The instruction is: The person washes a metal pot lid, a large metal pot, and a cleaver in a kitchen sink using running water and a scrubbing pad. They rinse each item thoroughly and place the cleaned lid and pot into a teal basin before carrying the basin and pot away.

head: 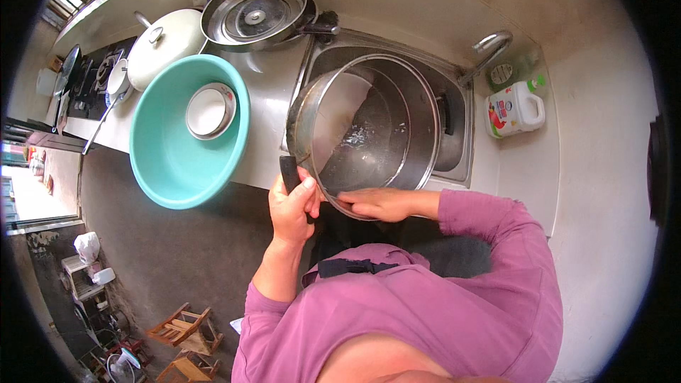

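A large stainless steel pot (367,133) is tilted over the steel sink (463,154), its wide mouth facing up towards me and its inside wet and shiny. My left hand (292,202) is closed around the pot's black side handle (290,173). My right hand (380,204) lies with its fingers over the near rim, flat against the inner wall; whether anything is under the palm is hidden. To the left, a turquoise plastic basin (186,183) holds stacked white bowls (206,111).
The faucet (495,45) rises at the sink's back right, beside a white detergent bottle (515,110). A steel lid (255,16) and a white lidded pan (165,48) stand behind the basin, with a gas stove (96,80) further left. Wooden stools (186,327) stand on the floor.
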The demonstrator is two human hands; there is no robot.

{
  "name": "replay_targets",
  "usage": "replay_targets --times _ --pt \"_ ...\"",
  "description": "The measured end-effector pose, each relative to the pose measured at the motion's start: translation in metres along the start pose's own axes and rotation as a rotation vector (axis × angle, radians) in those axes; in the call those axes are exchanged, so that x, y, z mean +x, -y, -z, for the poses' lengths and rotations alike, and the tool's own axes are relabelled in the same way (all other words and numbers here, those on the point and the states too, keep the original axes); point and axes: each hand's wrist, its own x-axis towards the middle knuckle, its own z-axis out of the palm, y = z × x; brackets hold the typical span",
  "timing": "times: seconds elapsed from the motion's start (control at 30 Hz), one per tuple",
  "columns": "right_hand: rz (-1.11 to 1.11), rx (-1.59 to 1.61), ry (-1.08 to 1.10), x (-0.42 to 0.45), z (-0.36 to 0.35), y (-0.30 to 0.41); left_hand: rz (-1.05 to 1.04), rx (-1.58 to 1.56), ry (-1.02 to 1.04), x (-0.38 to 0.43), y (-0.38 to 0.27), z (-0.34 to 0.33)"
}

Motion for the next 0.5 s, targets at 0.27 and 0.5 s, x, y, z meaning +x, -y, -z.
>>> replay_targets --times 0.27,0.5 --pt "-0.564 -0.867 0.275 0.044 0.023 -0.047 0.002 0.004 -0.025 0.006 -0.002 -0.003" --pt "-0.198 0.047 -0.349 0.128 0.104 0.038 -0.011 0.032 -0.02 0.005 -0.006 -0.006"
